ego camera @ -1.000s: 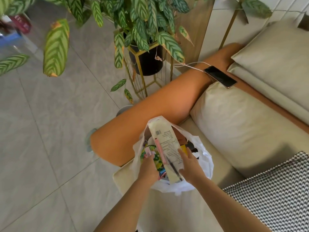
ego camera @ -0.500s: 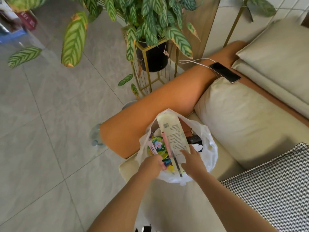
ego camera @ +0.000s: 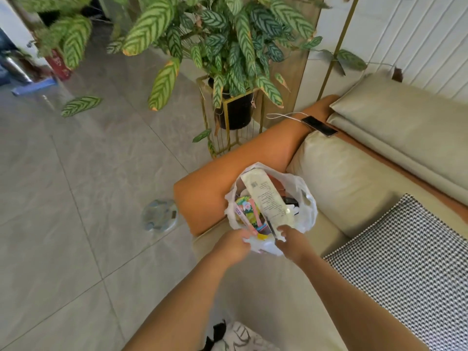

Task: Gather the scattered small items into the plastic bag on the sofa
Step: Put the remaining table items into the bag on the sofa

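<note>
A white plastic bag stands open on the beige sofa seat, against the orange armrest. A long cream packet with printed text sticks out of the bag. Beside it lie a colourful floral packet and other small items. My left hand grips the bag's near rim, fingers closed on the plastic. My right hand pinches the near rim by the packet's lower end and a thin dark stick.
A potted plant on a gold stand leans over the armrest. A phone with a white cable lies on the armrest's far end. A houndstooth cushion sits right, and a clear round object lies on the tiled floor.
The cream packet has sunk deeper into the bag. Both hands slid from the packet down to the bag's near rim. The view has pulled back and shifted right.
</note>
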